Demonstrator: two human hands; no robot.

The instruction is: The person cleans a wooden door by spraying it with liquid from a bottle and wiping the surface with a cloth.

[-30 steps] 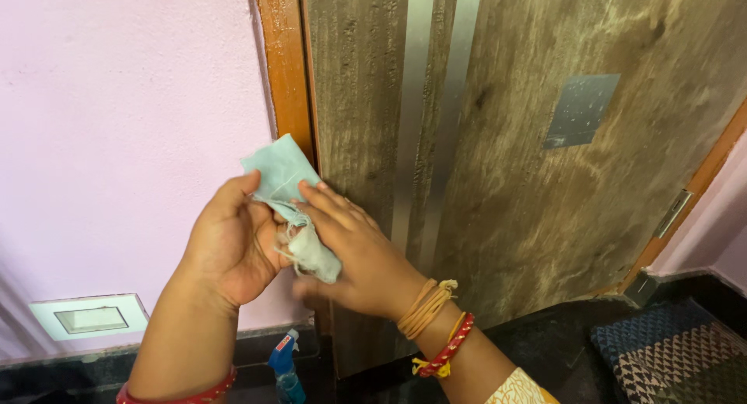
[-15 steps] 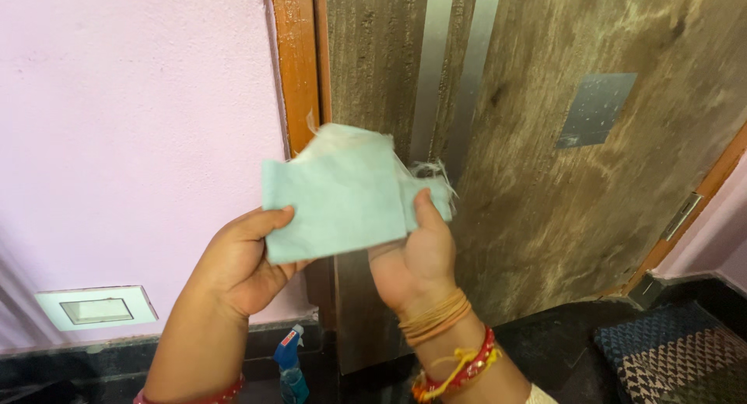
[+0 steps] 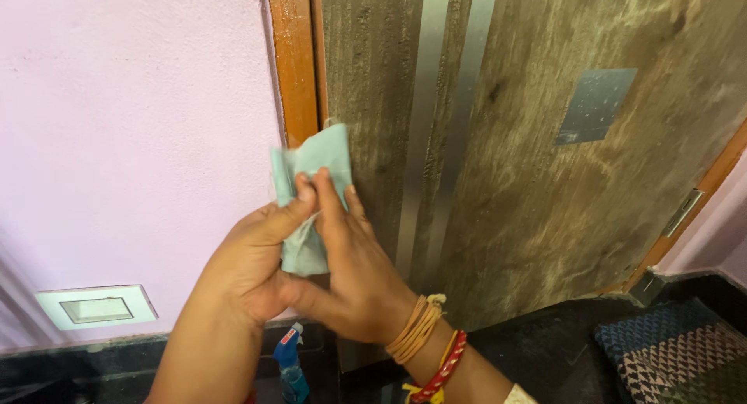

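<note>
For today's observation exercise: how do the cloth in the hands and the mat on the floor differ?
The cloth is plain pale green; the mat is dark with a woven triangle pattern. The cloth is folded and held upright between the left hand and right hand; the mat lies flat on the floor, untouched. Both look like textiles.

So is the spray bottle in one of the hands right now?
No, the spray bottle stands on the floor below while both hands fold a pale green cloth.

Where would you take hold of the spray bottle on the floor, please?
Probably by the neck of the spray bottle, just under its red-and-white trigger head, coming down from above. It stands upright below the left hand and right hand, which fold a pale green cloth, so the top is what faces you.
</note>
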